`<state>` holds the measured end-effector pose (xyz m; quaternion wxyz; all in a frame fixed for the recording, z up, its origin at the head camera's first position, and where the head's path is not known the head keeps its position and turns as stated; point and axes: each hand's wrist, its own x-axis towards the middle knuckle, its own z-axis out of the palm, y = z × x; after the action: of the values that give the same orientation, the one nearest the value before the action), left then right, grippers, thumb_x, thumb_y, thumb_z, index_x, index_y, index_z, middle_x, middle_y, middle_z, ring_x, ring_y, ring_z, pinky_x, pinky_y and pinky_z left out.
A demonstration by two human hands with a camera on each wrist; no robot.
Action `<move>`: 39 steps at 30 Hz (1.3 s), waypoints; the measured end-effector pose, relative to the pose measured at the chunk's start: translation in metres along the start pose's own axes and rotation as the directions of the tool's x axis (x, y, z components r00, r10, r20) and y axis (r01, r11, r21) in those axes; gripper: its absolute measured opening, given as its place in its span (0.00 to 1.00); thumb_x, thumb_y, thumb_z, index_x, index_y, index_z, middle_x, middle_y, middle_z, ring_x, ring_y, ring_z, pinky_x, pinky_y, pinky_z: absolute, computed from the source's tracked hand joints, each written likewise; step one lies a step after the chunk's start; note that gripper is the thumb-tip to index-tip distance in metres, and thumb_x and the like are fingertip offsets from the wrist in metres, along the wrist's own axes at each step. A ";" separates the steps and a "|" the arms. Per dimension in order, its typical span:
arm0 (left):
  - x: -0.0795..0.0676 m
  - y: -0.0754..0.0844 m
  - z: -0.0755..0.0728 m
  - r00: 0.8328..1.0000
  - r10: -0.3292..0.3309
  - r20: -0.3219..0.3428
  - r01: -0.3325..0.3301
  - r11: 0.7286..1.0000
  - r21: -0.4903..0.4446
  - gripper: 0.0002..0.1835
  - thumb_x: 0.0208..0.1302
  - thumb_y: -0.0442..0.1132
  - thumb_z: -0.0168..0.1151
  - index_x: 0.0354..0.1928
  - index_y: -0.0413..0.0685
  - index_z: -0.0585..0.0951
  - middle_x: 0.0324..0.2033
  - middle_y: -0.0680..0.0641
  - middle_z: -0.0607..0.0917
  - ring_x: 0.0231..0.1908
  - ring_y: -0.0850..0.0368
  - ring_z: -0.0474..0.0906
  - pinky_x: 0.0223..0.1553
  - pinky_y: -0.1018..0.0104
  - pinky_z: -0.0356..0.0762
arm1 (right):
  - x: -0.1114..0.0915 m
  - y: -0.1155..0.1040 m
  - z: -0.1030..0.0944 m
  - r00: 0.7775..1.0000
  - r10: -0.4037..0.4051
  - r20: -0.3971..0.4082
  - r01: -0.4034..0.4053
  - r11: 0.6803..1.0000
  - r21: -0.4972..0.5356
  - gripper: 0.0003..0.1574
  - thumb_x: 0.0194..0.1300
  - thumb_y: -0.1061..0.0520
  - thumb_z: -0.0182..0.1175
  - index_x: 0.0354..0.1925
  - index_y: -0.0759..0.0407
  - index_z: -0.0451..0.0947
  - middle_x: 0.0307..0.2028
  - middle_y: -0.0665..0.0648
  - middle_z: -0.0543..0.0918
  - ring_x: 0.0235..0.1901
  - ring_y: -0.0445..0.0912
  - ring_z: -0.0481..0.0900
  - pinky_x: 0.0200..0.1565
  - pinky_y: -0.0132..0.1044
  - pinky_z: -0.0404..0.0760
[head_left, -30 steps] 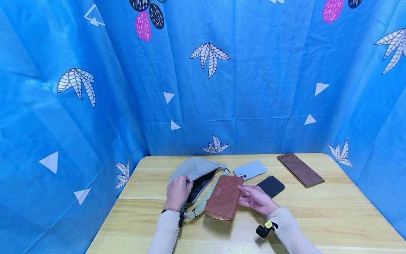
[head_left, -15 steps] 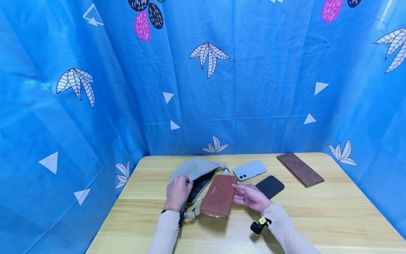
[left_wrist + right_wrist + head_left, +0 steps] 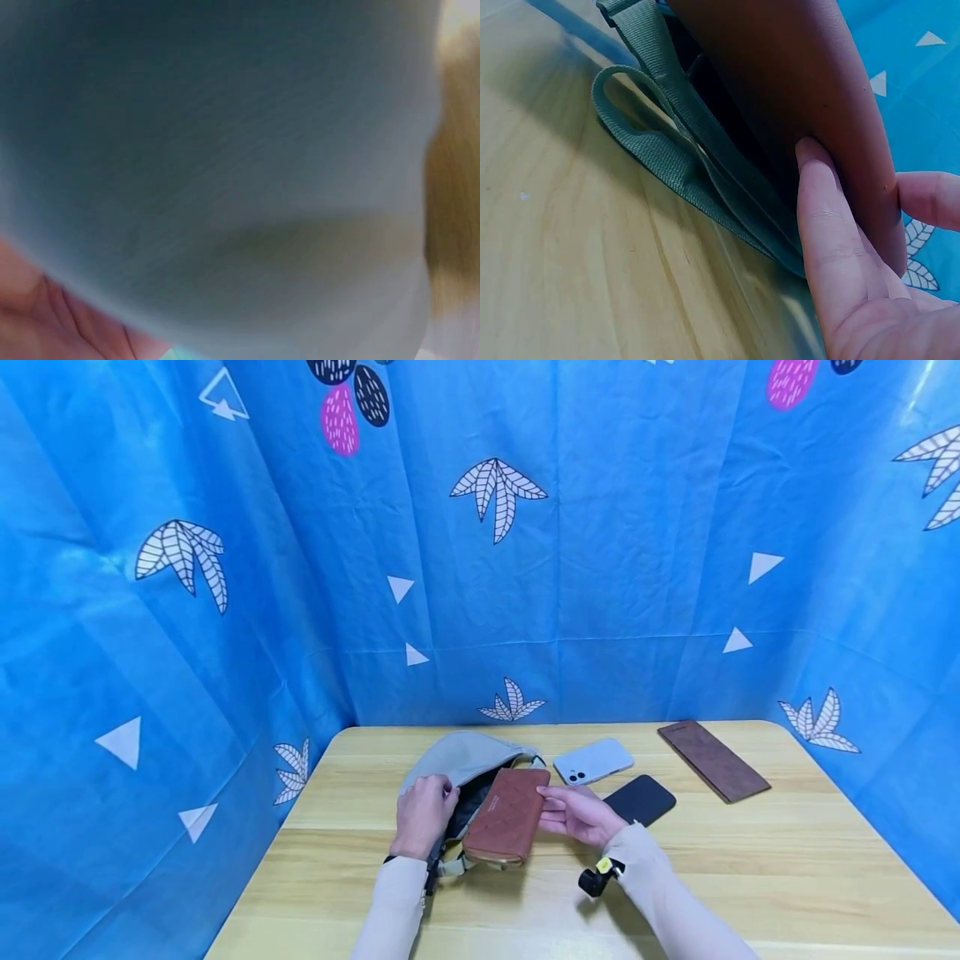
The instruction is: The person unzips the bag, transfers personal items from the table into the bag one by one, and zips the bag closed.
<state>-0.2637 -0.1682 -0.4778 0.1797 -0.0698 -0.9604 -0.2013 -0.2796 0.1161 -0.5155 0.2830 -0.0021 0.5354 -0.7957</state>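
Note:
A grey waist bag (image 3: 461, 753) lies on the table with its dark mouth gaping toward the right. The left hand (image 3: 423, 814) grips the near edge of that opening with curled fingers; the bag's cloth (image 3: 225, 165) fills most of the left wrist view. Held between thumb and fingers of the right hand (image 3: 581, 814) is a reddish-brown quilted zip wallet (image 3: 504, 817), tilted above the table and overlapping the mouth of the bag. In the right wrist view, the wallet (image 3: 810, 90) is pinched near its edge, close over the bag's webbing strap (image 3: 656, 161).
Behind the right hand lie a pale phone (image 3: 594, 762) with its camera side up and a black phone (image 3: 640, 800). A flat brown long wallet (image 3: 714, 762) rests at the back right of the wooden table (image 3: 780, 860). Blue patterned curtain (image 3: 630, 527) surrounds the table.
The right hand has carried the zip wallet leftward, from beside the bag's strap to over the bag's mouth. The left hand has stayed at the bag's edge.

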 end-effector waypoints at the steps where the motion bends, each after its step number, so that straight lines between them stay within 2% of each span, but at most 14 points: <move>1: 0.000 0.000 0.000 1.000 -0.001 0.002 0.001 1.000 -0.001 0.13 0.67 0.43 0.70 0.23 0.52 0.84 0.21 0.52 0.86 0.19 0.60 0.78 0.23 0.60 0.74 | 0.001 0.000 0.001 1.000 0.002 -0.003 -0.002 1.000 -0.001 0.07 0.77 0.57 0.55 0.48 0.59 0.77 0.37 0.54 0.92 0.39 0.47 0.92 0.49 0.39 0.88; 5: 0.000 0.000 0.000 1.000 -0.006 0.017 0.006 1.000 -0.003 0.12 0.68 0.43 0.70 0.24 0.52 0.84 0.21 0.52 0.85 0.18 0.62 0.76 0.22 0.62 0.73 | 0.007 0.000 0.003 1.000 -0.001 -0.008 0.001 1.000 -0.010 0.08 0.77 0.57 0.56 0.48 0.59 0.76 0.36 0.54 0.92 0.39 0.47 0.92 0.49 0.39 0.88; 10: 0.001 0.000 0.000 1.000 0.001 0.014 -0.001 1.000 -0.010 0.12 0.67 0.43 0.70 0.24 0.52 0.84 0.21 0.52 0.87 0.20 0.60 0.79 0.24 0.60 0.76 | 0.014 -0.001 0.008 1.000 -0.015 -0.028 0.015 1.000 -0.028 0.09 0.77 0.57 0.56 0.49 0.60 0.76 0.36 0.54 0.92 0.39 0.47 0.92 0.50 0.41 0.88; 22: 0.001 -0.001 0.000 0.999 0.011 0.037 -0.010 1.000 -0.020 0.13 0.68 0.44 0.69 0.24 0.53 0.84 0.21 0.53 0.86 0.20 0.61 0.77 0.23 0.62 0.75 | 0.022 -0.001 0.015 0.998 -0.039 -0.050 0.037 0.999 -0.024 0.19 0.78 0.57 0.55 0.59 0.68 0.71 0.37 0.55 0.92 0.39 0.46 0.92 0.50 0.40 0.88; 30: 0.000 -0.001 0.000 0.999 0.017 0.041 -0.016 1.000 -0.018 0.12 0.68 0.43 0.69 0.25 0.53 0.85 0.22 0.53 0.86 0.19 0.62 0.76 0.23 0.63 0.74 | 0.027 0.002 0.017 0.991 -0.067 -0.116 0.063 0.997 -0.032 0.23 0.78 0.57 0.55 0.62 0.73 0.69 0.36 0.55 0.90 0.38 0.45 0.90 0.49 0.40 0.88; 35: -0.001 0.002 -0.001 0.999 0.024 0.035 -0.023 1.000 -0.018 0.11 0.67 0.43 0.69 0.26 0.53 0.86 0.23 0.52 0.87 0.20 0.60 0.78 0.24 0.61 0.76 | 0.029 0.003 0.020 0.980 -0.085 -0.179 0.079 0.996 -0.040 0.31 0.77 0.58 0.55 0.68 0.78 0.63 0.40 0.59 0.89 0.40 0.46 0.90 0.52 0.43 0.88; 39: -0.001 0.004 -0.002 0.999 0.037 0.030 -0.037 0.999 -0.013 0.11 0.67 0.43 0.70 0.25 0.54 0.86 0.25 0.52 0.88 0.23 0.58 0.81 0.26 0.58 0.78 | 0.030 0.004 0.026 0.971 -0.092 -0.219 0.087 0.996 -0.034 0.34 0.76 0.59 0.57 0.69 0.79 0.61 0.44 0.63 0.88 0.41 0.48 0.90 0.53 0.45 0.87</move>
<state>-0.2612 -0.1654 -0.4747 0.1685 -0.0916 -0.9602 -0.2030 -0.2951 0.0796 -0.5165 0.1858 0.0584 0.5725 -0.7964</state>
